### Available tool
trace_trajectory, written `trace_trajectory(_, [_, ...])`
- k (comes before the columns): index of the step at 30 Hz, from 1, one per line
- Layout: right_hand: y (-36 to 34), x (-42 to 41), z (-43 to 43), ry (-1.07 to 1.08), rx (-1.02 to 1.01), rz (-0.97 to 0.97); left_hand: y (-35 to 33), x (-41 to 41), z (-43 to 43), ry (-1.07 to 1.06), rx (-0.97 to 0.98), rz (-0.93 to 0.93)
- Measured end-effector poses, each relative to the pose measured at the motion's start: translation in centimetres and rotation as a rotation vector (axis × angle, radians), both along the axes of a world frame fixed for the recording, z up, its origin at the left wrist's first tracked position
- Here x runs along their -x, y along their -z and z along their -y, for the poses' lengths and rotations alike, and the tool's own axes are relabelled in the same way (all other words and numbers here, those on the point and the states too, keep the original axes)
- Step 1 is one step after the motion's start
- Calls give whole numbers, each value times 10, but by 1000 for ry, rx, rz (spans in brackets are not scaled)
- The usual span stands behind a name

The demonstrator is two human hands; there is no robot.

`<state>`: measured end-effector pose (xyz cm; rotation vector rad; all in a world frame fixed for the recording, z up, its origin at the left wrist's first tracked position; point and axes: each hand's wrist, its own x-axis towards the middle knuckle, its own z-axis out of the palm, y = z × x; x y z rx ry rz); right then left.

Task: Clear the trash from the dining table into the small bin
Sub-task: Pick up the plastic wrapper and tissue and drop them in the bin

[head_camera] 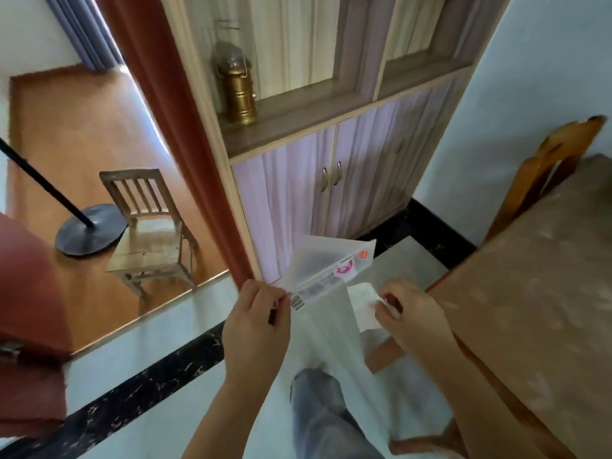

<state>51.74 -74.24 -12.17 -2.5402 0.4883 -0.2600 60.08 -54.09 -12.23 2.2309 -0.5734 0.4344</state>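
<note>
My left hand (256,321) pinches the corner of a clear plastic package (326,265) with a pink label and a barcode, held up over the floor. My right hand (409,314) holds a white crumpled paper tissue (362,304) between thumb and fingers. Both hands are in front of me, left of the dining table (536,293), which has a tan patterned cloth. No bin is in view.
A wooden dining chair (546,170) stands at the table's far side. A cabinet (318,180) with a brass lantern (236,87) stands ahead. A small wooden chair (149,226), a black lamp base (89,228) and a red curtain (185,127) are at left. My jeans leg (318,412) shows below.
</note>
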Motion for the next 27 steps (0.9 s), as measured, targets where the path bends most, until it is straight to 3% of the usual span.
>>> trace_trajectory(8, [-8,-100,109,247,-53,70,-25,-142,121,220,-39,148])
trace_trajectory(14, [-15,-148,175,392,-82,80,-20,-215,213,398,41,37])
trace_trajectory(27, [-29,-224,329,823,21,154,-21,-347,459,880,166,43])
